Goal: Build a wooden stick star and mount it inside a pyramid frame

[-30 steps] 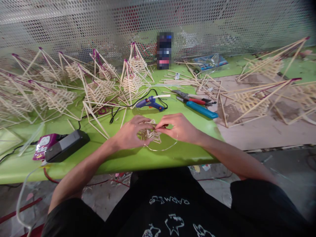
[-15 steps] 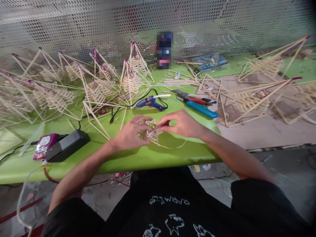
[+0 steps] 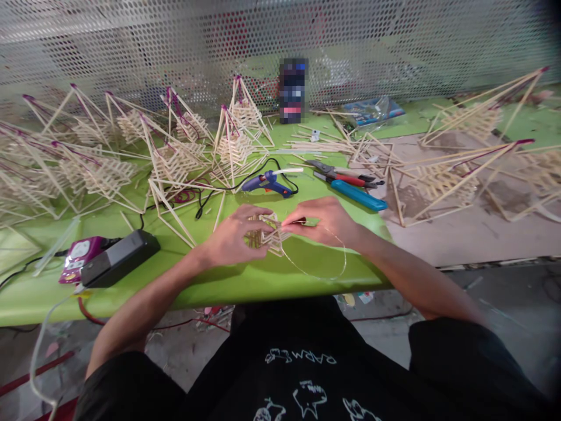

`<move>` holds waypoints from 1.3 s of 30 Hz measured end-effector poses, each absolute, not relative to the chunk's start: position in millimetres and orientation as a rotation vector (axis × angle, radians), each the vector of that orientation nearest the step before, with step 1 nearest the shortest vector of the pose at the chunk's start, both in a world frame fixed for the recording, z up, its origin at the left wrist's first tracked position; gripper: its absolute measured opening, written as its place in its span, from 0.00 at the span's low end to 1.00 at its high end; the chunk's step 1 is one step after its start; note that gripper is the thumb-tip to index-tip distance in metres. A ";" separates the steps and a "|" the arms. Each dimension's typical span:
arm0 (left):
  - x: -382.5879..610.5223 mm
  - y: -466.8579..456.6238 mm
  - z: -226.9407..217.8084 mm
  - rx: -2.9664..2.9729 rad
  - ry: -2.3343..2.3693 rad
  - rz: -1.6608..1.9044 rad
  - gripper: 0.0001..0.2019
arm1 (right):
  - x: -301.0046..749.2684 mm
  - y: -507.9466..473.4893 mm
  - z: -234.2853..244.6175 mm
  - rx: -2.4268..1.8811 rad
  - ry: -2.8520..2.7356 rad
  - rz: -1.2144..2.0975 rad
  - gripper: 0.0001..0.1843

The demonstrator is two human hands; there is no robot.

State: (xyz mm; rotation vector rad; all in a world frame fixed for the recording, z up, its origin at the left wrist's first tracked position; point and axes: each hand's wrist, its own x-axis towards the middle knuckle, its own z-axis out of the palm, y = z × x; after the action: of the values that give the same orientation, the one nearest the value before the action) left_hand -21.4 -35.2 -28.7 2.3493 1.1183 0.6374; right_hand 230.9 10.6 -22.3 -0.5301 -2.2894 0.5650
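My left hand [image 3: 239, 234] grips a small lattice of stacked wooden sticks [image 3: 274, 241] from its left side, thumb and fingers around it. At the lattice's right corner, my right hand [image 3: 322, 221] pinches a thin pale string [image 3: 339, 272] between thumb and fingertips. The string loops out over the green table and curves back up to the right hand. Just beyond my hands lies a blue glue gun [image 3: 269, 182] with a white glue stick in it. The fingertips partly cover the lattice.
Several stick frames [image 3: 236, 143] with purple string tops crowd the left and back. Pliers [image 3: 346, 175] and a blue-handled tool [image 3: 359, 196] lie right of the glue gun. A black power adapter [image 3: 127, 257] sits at front left; a phone [image 3: 293, 90] stands against the perforated panel.
The string has been drawn into a wider loop that now curves up to my right hand. Both hands stay in nearly the same place at the lattice.
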 end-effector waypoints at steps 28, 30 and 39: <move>-20.1 -37.3 -23.6 2.316 1.068 0.732 0.15 | 223.1 4.4 -34.2 -0.263 -2.463 -0.186 0.05; -20.3 -37.5 -21.0 2.246 1.085 0.755 0.13 | 222.8 4.5 -33.2 -0.288 -2.408 -0.117 0.07; -30.0 -30.1 -16.2 1.853 0.901 0.930 0.09 | 225.7 0.5 -24.8 -0.533 -2.172 0.336 0.20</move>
State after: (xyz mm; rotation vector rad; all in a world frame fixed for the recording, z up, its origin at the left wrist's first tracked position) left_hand -30.0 -30.1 -16.2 1.8529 0.9012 0.9295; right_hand 225.7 0.5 -24.8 -0.5334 -2.1716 0.3358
